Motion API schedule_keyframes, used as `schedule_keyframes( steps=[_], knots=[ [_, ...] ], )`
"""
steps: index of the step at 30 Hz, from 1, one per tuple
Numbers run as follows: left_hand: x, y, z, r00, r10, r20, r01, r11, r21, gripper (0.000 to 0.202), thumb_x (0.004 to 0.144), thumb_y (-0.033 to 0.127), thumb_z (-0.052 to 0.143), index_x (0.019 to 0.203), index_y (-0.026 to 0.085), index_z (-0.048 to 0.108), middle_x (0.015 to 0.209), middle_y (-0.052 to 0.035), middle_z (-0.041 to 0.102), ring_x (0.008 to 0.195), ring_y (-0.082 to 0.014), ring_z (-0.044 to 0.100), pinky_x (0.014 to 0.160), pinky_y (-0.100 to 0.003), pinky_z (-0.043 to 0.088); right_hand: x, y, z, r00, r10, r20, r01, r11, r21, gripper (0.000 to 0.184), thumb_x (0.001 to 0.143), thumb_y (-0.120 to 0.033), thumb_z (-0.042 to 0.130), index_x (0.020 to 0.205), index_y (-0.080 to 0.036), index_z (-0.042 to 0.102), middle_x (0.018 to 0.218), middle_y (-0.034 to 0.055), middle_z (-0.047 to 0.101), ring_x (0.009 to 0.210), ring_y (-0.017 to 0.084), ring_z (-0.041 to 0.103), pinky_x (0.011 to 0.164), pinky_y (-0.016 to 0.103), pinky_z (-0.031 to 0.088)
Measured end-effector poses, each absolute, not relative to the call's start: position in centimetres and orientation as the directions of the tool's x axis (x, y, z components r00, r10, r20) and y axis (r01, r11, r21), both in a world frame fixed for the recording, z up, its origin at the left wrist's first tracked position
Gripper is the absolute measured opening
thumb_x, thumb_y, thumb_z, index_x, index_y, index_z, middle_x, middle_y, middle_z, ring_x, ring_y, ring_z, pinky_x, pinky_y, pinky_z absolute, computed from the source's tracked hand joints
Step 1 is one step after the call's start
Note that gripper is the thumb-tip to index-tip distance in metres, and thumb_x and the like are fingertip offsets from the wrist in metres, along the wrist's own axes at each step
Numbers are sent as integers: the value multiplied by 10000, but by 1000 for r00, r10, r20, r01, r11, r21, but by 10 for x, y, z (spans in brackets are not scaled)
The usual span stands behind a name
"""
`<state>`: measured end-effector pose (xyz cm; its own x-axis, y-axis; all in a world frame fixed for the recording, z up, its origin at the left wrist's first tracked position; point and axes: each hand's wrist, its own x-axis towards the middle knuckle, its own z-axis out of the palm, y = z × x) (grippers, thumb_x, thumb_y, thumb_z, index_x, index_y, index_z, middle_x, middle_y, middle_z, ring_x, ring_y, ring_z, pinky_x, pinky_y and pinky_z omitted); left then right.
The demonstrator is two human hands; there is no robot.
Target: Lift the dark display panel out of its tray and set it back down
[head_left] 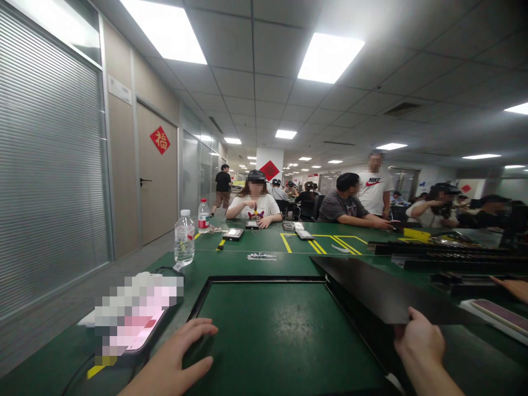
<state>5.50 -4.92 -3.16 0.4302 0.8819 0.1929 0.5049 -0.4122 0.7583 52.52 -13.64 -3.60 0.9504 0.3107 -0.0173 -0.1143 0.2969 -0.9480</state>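
- Over at the lower right, my right hand [423, 341] has a thin, flat, matte-black panel [371, 289] pinched at its near edge, thumb on top.
- That panel sits at a tilt, slanting above the right side of a black, slim-edged rectangular frame [268, 279]. Its far corner is close to the frame's far right corner; can't tell if they touch.
- My left hand [183, 346] has nothing in it: fingers spread, thumb well apart, hanging by the frame's left side. Can't tell if it's actually touching.
- Frame lies flat on a dark green tabletop [226, 267], and you can see the green right through the middle.
- Left of the frame there's a dark-edged device with a pink screen [154, 313], mostly pixelated, and past it a clear plastic bottle with a white cap [184, 242].
- Right side: long black channel-like rails [454, 261], a purple-faced flat slab [501, 312] and somebody else's hand [513, 287] poking in.
- Further out, yellow tape lines [286, 243] and a silver-and-black flat box [234, 234].
- Across the table, a person in a white shirt [270, 206] is busy with both hands.
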Motion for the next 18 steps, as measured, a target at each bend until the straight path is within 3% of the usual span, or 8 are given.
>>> schedule_keyframes(
  steps=[1,3,8,15,18],
  knots=[
    [55,-50,-32,439,878,189,513,-418,750,345,656,340,621,995,284,660,1225,-52,565,1157,-296,463,1007,-439,302,521,-135,-31,966,231,-113,-188,331,-925,485,582,-179,527,1047,-253,410,1280,65,429,1046,259,521,568,291,549],
    [56,-50,-32,463,869,176,530,-431,731,344,678,335,601,1015,284,648,1233,-53,557,1165,-290,455,1011,-438,295,515,-133,-25,955,210,-211,-281,402,-871,469,549,-114,537,985,-264,454,1262,26,467,1035,233,537,558,261,547],
    [59,-52,-33,493,856,155,556,-447,700,350,702,318,576,1046,278,624,1254,-48,534,1181,-273,438,1018,-422,288,523,-130,-30,946,183,-268,-324,530,-783,446,532,-43,574,921,-248,494,1183,12,535,813,168,620,546,270,552],
    [59,-51,-35,515,841,164,546,-470,694,340,711,317,571,1047,293,621,1251,-42,533,1172,-271,446,1015,-423,288,548,-129,-51,921,254,-295,-387,511,-767,497,600,-29,565,1022,-245,418,1261,43,453,592,71,575,503,227,542],
    [58,-52,-35,506,844,181,525,-467,712,335,699,320,587,1030,289,634,1235,-48,547,1161,-279,454,1011,-426,291,556,-129,-57,897,378,-229,-396,457,-796,505,634,-44,528,1049,-272,353,1217,33,474,526,55,559,457,206,529]
  ],
)
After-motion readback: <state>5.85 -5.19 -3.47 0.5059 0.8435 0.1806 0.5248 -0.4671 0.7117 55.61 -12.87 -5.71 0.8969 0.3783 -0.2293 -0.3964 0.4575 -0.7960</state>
